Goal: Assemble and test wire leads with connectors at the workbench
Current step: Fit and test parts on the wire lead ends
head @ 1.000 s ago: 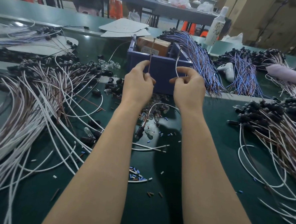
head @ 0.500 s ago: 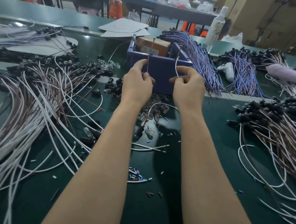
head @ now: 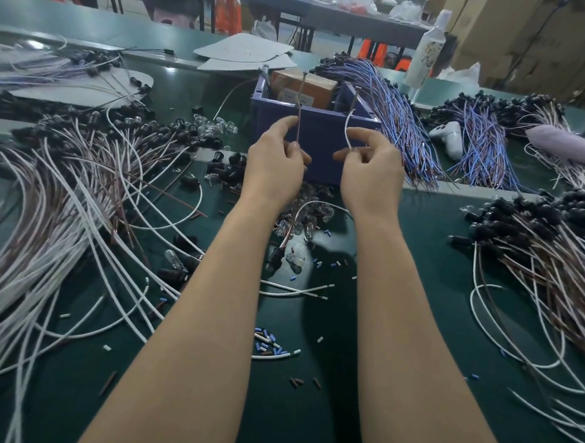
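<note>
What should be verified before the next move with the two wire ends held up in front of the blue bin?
1. Left hand pinches the brown wire: ok.
2. Right hand pinches the white wire: ok.
3. Raised ends of the two wires apart, not touching: ok.
4. Both ends stripped bare: cannot tell, too small.
5. Where both wires lead below the hands: cannot tell, hidden.

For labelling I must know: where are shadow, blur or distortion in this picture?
Head view: the forearms cast a shadow on the dark green bench mat between them; the thin brown wire in the left hand and the thin white wire in the right hand look sharp; the pile of white and brown wires at lower left looks smeared near the frame edge.
</note>
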A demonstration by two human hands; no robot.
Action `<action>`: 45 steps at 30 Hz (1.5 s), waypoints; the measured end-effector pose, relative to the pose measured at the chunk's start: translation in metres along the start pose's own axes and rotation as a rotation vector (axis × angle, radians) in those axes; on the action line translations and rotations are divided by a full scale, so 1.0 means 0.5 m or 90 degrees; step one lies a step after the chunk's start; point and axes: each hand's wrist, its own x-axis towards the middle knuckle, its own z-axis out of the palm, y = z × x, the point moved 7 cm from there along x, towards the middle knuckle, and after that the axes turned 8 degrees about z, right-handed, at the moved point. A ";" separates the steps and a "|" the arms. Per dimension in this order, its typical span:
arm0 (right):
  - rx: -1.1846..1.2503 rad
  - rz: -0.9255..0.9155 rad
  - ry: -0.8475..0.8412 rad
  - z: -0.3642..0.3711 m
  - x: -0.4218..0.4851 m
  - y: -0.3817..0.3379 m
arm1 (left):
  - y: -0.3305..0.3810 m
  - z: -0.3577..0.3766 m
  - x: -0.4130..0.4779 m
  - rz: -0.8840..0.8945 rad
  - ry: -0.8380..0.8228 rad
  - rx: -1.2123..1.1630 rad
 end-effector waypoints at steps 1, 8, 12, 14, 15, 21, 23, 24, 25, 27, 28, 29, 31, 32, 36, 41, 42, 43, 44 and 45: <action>0.000 -0.001 0.000 0.000 0.000 -0.001 | 0.000 -0.001 0.000 0.001 0.003 -0.001; 0.001 -0.003 0.002 0.001 0.001 -0.001 | 0.001 0.001 0.000 -0.001 0.009 -0.010; -0.017 -0.006 0.008 0.001 0.000 -0.004 | 0.007 0.013 -0.001 -0.007 -0.002 -0.024; -0.018 -0.006 0.010 0.000 0.001 -0.004 | 0.011 0.015 -0.002 -0.007 0.000 -0.019; -0.017 -0.007 0.010 -0.001 0.001 -0.004 | 0.012 0.015 -0.003 -0.008 0.002 -0.018; -0.014 -0.011 0.003 0.001 0.000 -0.004 | 0.019 0.017 -0.007 -0.011 0.013 -0.025; -0.015 -0.010 0.003 0.000 0.000 -0.004 | 0.019 0.016 -0.006 -0.015 0.014 -0.029; -0.015 -0.009 0.002 0.000 0.000 -0.004 | 0.019 0.015 -0.006 -0.015 0.015 -0.032; -0.013 -0.008 0.001 0.000 0.000 -0.005 | 0.019 0.014 -0.005 -0.015 0.014 -0.033; -0.011 -0.006 -0.001 0.000 0.000 -0.005 | 0.019 0.014 -0.002 -0.014 0.011 -0.031; -0.011 -0.005 -0.002 0.000 -0.001 -0.005 | 0.019 0.014 -0.002 -0.014 0.009 -0.030; -0.011 -0.004 -0.002 0.001 -0.001 -0.005 | 0.019 0.013 -0.001 -0.013 0.008 -0.029; -0.007 -0.004 -0.004 0.001 -0.001 -0.005 | 0.017 0.011 0.000 -0.015 0.010 -0.028; -0.005 -0.005 -0.006 0.001 -0.002 -0.005 | 0.017 0.009 0.001 -0.016 0.013 -0.029; -0.008 0.005 -0.013 0.001 -0.004 -0.006 | 0.019 0.004 -0.001 -0.011 0.016 -0.029; -0.175 -0.042 0.123 -0.033 -0.009 -0.032 | 0.016 -0.011 -0.013 -0.038 0.025 -0.064; -0.189 -0.065 0.135 -0.037 -0.013 -0.046 | 0.014 -0.018 -0.017 -0.047 0.035 -0.077; -0.193 -0.087 0.129 -0.036 -0.015 -0.059 | 0.013 -0.024 -0.022 -0.055 0.045 -0.090; -0.188 -0.105 0.109 -0.031 -0.017 -0.070 | 0.012 -0.030 -0.027 -0.060 0.051 -0.098; -0.174 -0.116 0.086 -0.026 -0.019 -0.079 | 0.013 -0.033 -0.032 -0.059 0.051 -0.098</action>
